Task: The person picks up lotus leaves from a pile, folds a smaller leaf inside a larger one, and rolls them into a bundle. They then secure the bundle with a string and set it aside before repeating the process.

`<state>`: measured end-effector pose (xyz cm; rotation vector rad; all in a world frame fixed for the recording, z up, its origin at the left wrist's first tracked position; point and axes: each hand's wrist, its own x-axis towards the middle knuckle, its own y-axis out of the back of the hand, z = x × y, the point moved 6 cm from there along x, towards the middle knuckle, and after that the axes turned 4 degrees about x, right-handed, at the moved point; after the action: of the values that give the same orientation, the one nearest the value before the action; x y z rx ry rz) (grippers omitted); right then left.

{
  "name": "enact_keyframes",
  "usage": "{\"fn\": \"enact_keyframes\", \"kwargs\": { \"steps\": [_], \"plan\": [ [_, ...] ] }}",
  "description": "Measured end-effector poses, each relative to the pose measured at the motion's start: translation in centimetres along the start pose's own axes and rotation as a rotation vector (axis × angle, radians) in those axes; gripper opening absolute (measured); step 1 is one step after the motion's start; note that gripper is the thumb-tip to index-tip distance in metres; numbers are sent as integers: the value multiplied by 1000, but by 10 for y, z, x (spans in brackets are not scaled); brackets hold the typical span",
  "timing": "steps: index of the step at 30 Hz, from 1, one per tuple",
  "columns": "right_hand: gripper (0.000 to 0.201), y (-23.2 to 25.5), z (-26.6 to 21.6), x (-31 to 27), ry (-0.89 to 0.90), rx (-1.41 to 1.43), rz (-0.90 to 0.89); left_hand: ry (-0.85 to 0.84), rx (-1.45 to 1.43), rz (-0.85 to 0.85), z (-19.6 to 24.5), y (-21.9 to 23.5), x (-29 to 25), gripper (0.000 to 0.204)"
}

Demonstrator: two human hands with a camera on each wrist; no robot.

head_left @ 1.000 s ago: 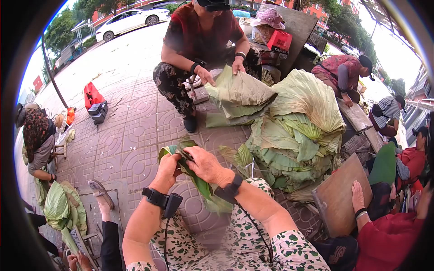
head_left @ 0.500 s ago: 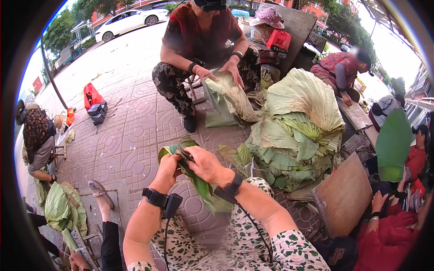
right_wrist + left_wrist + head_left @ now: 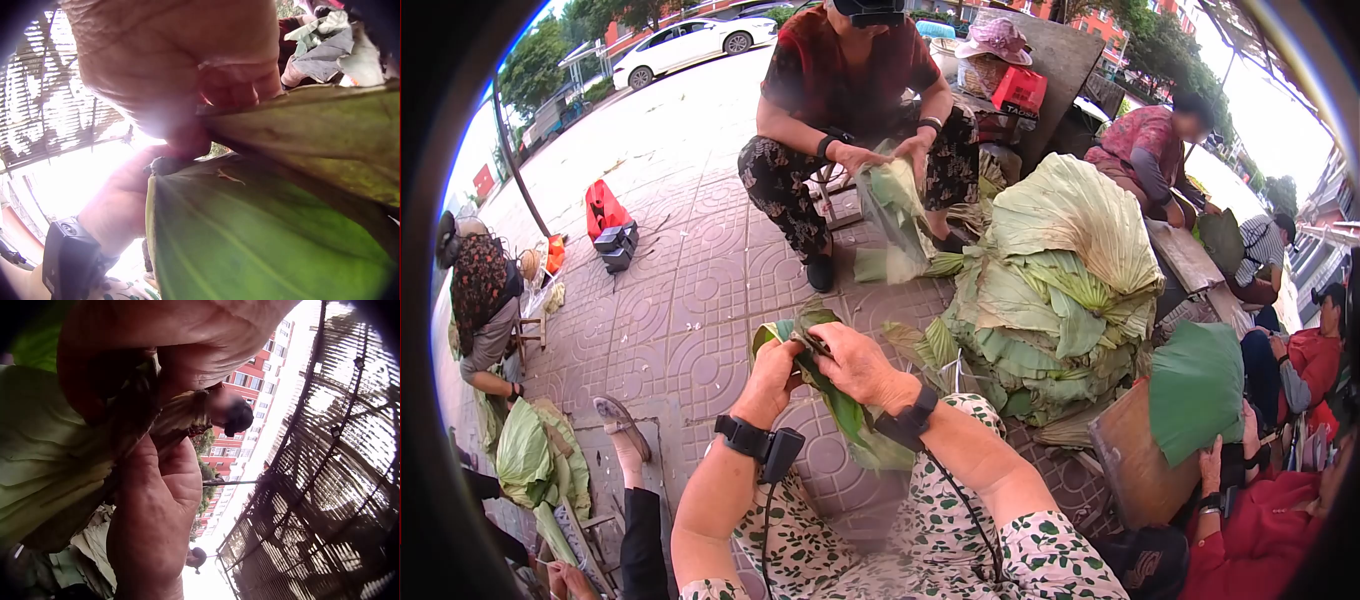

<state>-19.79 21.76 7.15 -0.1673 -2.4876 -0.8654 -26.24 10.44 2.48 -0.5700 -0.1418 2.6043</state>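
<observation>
Both hands hold a folded lotus leaf point(image 3: 845, 408) above the lap, close together at its gathered end. The left hand point(image 3: 764, 384) pinches the gathered part from the left, and the right hand point(image 3: 860, 366) grips it from the other side with bent fingers. In the left wrist view, pale ribbed leaf point(image 3: 50, 462) spreads from between the hands. The right wrist view has a bright green leaf face point(image 3: 250, 231) below the fingers and a browner fold point(image 3: 325, 131) above it. Part of the gathered end is hidden by the fingers.
A tall pile of lotus leaves point(image 3: 1065, 290) stands ahead to the right. Opposite sits a person point(image 3: 850, 80) handling another leaf point(image 3: 897, 205). At the right, someone in red point(image 3: 1260, 530) holds a green leaf point(image 3: 1197, 385) over a wooden board point(image 3: 1135, 475). Paving point(image 3: 690, 300) lies ahead.
My hands and their leaf have hardly moved. The person opposite has gathered their broad leaf into a narrower bundle. At the right, a green leaf has come down over the board.
</observation>
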Motion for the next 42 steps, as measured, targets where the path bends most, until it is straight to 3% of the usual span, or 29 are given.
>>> {"fn": "enact_keyframes", "kwargs": {
  "steps": [6,15,32,42],
  "plan": [
    [39,1,-1,1,-56,6,-65,-6,-18,6,-2,1,2,15],
    [46,1,-6,1,6,2,-87,-14,-48,38,3,1,-2,17],
    [34,5,-6,3,66,-35,5,-19,-119,12,6,-5,-5,12],
    [54,2,-5,6,9,186,-187,-50,-128,53,15,-1,-15,18]
  ]
}}
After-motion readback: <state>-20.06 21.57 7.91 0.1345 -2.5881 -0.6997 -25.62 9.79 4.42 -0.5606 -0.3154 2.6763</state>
